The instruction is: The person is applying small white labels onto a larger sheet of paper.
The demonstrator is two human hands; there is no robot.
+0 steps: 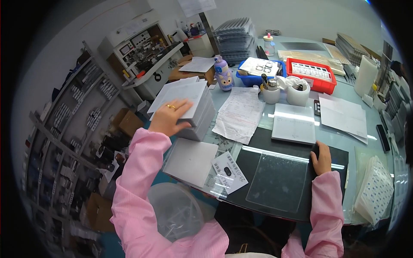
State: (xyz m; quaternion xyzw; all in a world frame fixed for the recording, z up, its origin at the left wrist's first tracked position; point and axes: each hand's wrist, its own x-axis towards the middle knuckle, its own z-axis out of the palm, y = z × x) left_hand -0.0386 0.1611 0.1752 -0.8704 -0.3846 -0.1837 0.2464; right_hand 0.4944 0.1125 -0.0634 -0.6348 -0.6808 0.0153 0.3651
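One left hand, thumb apart from fingers, lies on a white stack; the right hand curls, its hold unclear. Black print marks a white card.

1. Left sleeve: pink, finely striped, loose, gathered at cuff.
2. Right sleeve: same pink, creased, gathered at cuff.
3. Ring: gold-toned, left hand.
4. Lap clothing: dark.

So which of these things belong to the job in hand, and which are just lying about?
Likely part of the job:
Tall white stack, with the left hand at it
Black mat, with the right hand over it
Clear square sheet on the mat

Seemingly just lying about:
Purple bottle
Blue basket
Red tray
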